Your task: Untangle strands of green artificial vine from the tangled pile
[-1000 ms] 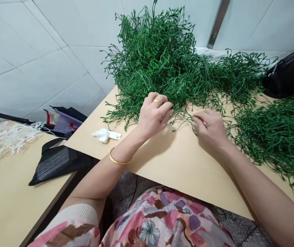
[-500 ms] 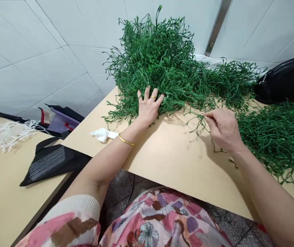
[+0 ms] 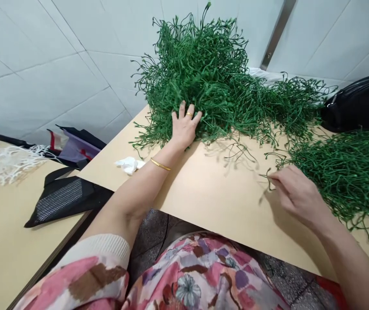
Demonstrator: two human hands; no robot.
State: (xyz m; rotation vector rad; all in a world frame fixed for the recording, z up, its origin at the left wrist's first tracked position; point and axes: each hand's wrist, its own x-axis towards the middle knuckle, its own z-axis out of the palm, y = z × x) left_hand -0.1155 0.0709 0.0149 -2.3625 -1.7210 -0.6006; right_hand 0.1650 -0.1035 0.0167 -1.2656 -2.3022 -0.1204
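A big heap of green plastic sprigs is piled on the tan table against the tiled wall. My left hand lies on the heap's front edge with the fingers spread; it wears a gold ring and bangle. My right hand is lower right, near a second, flatter pile of sprigs. Its fingers pinch one thin green sprig just above the table.
A black bag sits at the back right. A crumpled white tissue lies by the table's left edge. On a lower table to the left are a black mesh bag, a folded purple bag and white netting.
My right hand pulled a sprig out of the big heap and carried it down and right toward the flatter pile. My left hand opened and pressed onto the heap.
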